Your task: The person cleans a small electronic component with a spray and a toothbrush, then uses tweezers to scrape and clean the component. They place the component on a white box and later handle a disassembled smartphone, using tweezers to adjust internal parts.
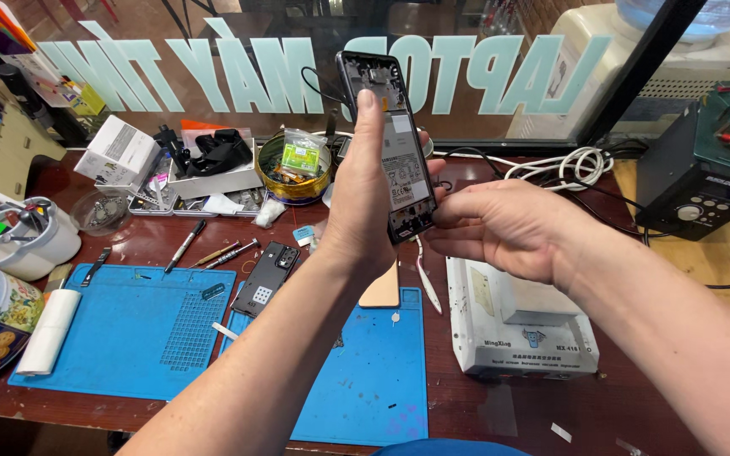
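Note:
My left hand holds an opened smartphone upright above the bench, its back cover off and the battery and inner frame showing. The thumb runs up along the phone's left edge. My right hand comes in from the right, its fingertips pinching at the phone's lower right edge. The removed black back cover lies on the blue work mat below.
A second blue mat lies at centre front. A white heating plate unit sits right. Pens and tools, a round tin of parts, a white box, a white cup, coiled white cable and a soldering station crowd the bench.

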